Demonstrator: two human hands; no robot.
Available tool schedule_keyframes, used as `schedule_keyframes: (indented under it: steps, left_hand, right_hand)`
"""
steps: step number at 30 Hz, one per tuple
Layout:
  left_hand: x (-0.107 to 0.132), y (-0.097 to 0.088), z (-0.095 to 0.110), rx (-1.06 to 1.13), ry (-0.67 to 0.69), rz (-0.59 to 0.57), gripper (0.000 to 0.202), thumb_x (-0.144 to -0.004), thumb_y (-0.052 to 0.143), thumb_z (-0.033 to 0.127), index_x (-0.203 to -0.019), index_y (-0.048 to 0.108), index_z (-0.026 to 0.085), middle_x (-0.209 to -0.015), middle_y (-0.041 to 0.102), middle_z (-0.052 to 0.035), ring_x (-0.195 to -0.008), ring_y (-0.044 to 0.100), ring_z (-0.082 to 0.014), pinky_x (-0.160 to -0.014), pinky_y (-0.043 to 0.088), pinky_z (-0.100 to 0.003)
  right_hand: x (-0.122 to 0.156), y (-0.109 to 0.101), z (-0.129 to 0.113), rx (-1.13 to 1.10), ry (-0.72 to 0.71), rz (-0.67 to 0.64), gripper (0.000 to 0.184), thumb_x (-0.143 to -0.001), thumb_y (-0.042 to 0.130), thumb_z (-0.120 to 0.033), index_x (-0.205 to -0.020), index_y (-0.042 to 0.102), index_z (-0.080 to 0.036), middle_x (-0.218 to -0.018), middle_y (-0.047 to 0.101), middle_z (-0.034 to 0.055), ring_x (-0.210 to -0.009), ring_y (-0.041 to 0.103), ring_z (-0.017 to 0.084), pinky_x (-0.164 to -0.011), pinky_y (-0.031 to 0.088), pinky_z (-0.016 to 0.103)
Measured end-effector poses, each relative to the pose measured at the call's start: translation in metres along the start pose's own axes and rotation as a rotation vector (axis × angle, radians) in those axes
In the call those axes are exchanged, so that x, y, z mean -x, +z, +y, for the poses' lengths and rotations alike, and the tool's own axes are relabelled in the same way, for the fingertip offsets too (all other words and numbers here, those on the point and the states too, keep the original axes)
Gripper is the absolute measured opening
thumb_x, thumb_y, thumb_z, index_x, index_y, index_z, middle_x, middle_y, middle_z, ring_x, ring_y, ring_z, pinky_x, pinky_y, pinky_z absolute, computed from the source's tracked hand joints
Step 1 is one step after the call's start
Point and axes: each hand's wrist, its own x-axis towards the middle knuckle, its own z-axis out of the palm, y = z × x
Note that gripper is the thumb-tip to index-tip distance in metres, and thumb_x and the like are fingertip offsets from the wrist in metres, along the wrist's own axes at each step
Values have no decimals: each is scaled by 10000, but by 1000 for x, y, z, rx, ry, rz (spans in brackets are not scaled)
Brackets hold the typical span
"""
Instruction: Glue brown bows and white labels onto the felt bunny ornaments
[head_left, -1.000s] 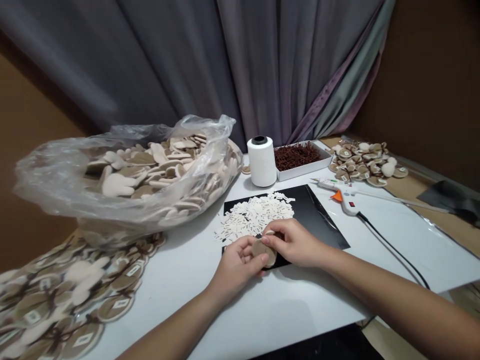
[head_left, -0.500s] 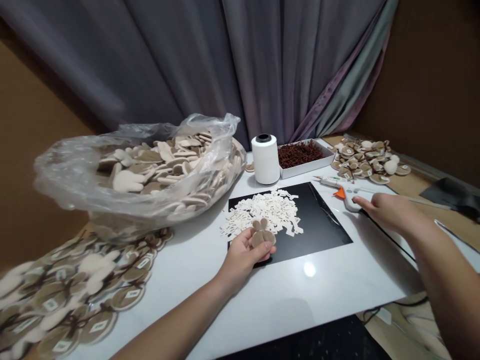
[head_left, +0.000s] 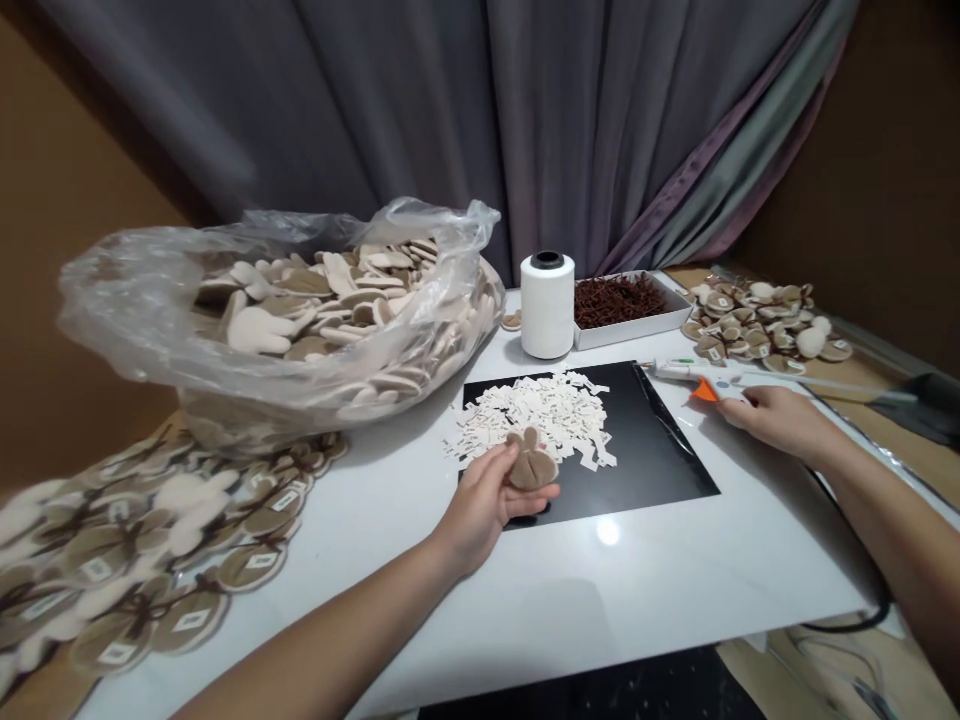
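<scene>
My left hand (head_left: pixel 487 500) holds a small brown felt bunny-shaped piece (head_left: pixel 533 468) between thumb and fingers, its two ears pointing away from me. It is just over the near side of a heap of small white labels (head_left: pixel 547 415) on a black mat (head_left: pixel 645 450). At the right, my right hand (head_left: pixel 780 422) is closed round the handle of a white glue gun (head_left: pixel 679 370) with an orange trigger (head_left: pixel 703 390). The gun's nozzle points left, by the mat's far right corner; my fingers hide most of its handle.
A clear plastic bag (head_left: pixel 142 330) full of felt pieces stands at the left. Finished bunnies with brown bows and labels (head_left: pixel 251 562) lie before it, more (head_left: pixel 757 320) at back right. A white thread cone (head_left: pixel 547 305) stands beside a box (head_left: pixel 637 328) of brown bows.
My right hand has closed on the glue gun and shifted it slightly. The bunny piece has turned a little in my left hand. The view has shifted somewhat.
</scene>
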Motion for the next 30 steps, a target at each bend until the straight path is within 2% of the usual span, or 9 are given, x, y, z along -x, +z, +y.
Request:
schedule_keyframes:
  steps: [3,6,8,11,15,18,21,25,30]
  left_hand:
    - [-1,0,-1,5,1,31,353,-840,556,443,-983,595,122,-876,696,-118,-708,704,-201,-564,557,-231]
    - [-2,1,0,-35,22,64,333,-808,606,406,-1026,570,156,-810,688,-81,-680,698,-207,-520,549,-237]
    - [-2,1,-1,-53,36,67,314,-798,614,400,-1011,550,178,-802,679,-62,-675,693,-203,-507,542,-238]
    - [-4,-1,-3,-72,63,80,253,-801,604,412,-890,523,189,-813,669,-44,-711,679,-193,-528,540,-249]
    - [-8,-5,-6,-86,167,131,203,-818,589,365,-779,497,187,-768,658,-11,-741,649,-161,-624,513,-251]
    - [-9,-7,-5,-201,285,223,223,-799,615,343,-696,526,166,-620,589,25,-593,575,-102,-568,450,-196]
    - [-10,-7,-3,-196,293,293,246,-766,648,375,-685,547,165,-555,541,38,-536,542,-102,-517,459,-201]
    - [-12,-6,-1,-47,218,303,272,-740,673,401,-718,527,172,-639,606,11,-632,608,-144,-555,544,-267]
    - [-13,-6,-1,-3,215,287,267,-750,670,376,-719,502,171,-625,610,25,-622,601,-117,-555,551,-241]
  right_hand:
    - [12,6,-3,-468,-52,-24,188,-775,464,-341,-699,536,-184,-655,607,72,-544,551,161,-507,388,286]
    - [26,15,-18,-930,-110,-23,197,-683,548,-279,-860,545,-195,-930,656,94,-627,594,158,-528,458,266]
    - [36,21,-35,-1074,-160,-49,264,-635,559,-234,-896,533,-206,-1035,654,103,-575,558,135,-478,447,257]
    - [55,31,-62,-1218,-241,-178,357,-611,544,-183,-960,489,-237,-1027,670,82,-480,485,103,-439,417,256]
    - [75,47,-87,-1251,-336,-474,358,-618,577,-200,-961,478,-226,-978,677,87,-457,506,114,-459,434,288]
    - [83,62,-91,-1276,-368,-566,278,-693,606,-307,-926,477,-227,-998,664,96,-426,486,103,-430,420,286]
    - [84,76,-84,-1178,-430,-584,273,-797,572,-431,-962,525,-219,-958,665,93,-406,462,90,-459,451,299]
    - [82,86,-72,-913,-537,-539,295,-888,460,-462,-932,602,-207,-847,663,67,-474,511,121,-624,516,337]
    - [88,87,-75,-639,-464,-453,364,-889,423,-494,-719,599,-224,-606,598,22,-537,546,171,-549,470,296]
